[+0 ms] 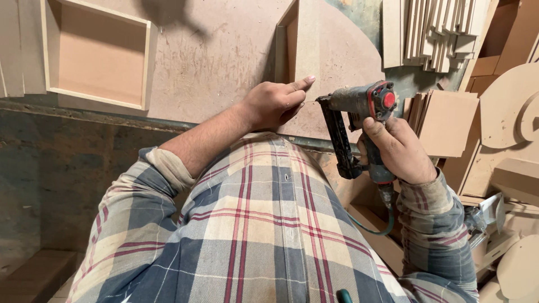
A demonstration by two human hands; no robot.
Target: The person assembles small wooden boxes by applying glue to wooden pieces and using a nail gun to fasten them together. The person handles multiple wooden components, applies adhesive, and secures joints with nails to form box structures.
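— So, from the left: what's on the worktop point(213, 73)?

— A shallow square wooden tray point(96, 56) lies flat, well apart from the hands. Nearer the middle stands an upright panel point(307, 50) joined to a box side.

— And the left hand point(273, 104)?

— Its grip is loose and holds nothing: fingers half curled, forefinger stretched out and pressed against that panel, steadying it.

— The right hand point(400, 150)?

— Closed tight round the handle of a nail gun point(359, 120), just beside the left hand, its nose near the panel's lower edge.

— Which step, would you say?

— Pinning the panel to the box, I'd judge; the nose needs seating squarely on the joint, clear of that forefinger.

— Anything unclear?

— The gun's tip and the joint are hidden behind the magazine, and the green hose point(375, 229) runs off behind the plaid shirt point(269, 235).
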